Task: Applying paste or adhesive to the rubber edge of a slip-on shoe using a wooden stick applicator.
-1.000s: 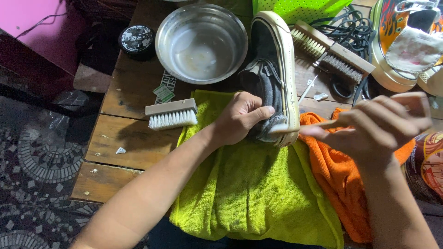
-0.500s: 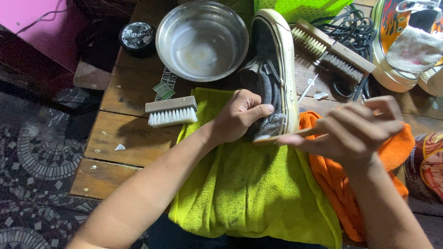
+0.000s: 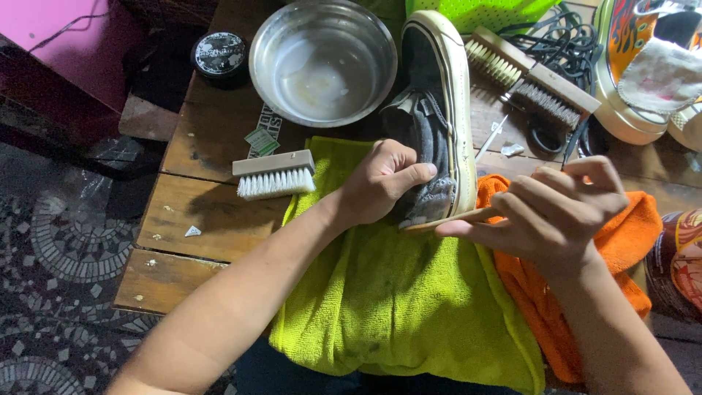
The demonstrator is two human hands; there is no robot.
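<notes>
A dark canvas shoe [image 3: 431, 102] with a cream rubber sole lies on its side across a lime-green towel [image 3: 395, 292]. My left hand [image 3: 384, 179] grips its upper near the toe. My right hand [image 3: 545, 212] holds a wooden-backed brush [image 3: 453, 219] whose back presses against the shoe's toe; its bristles are hidden.
A steel bowl [image 3: 322, 58] holding a little water sits behind the shoe on the plank table [image 3: 190, 212]. A white-bristled brush [image 3: 274, 174], a round black tin [image 3: 219, 53], two more brushes [image 3: 530, 77], an orange cloth [image 3: 621, 234], black cable and other shoes [image 3: 643, 66] surround it.
My right hand has moved left with the brush, from beside the shoe's toe to against it. The left hand and shoe have stayed in place.
</notes>
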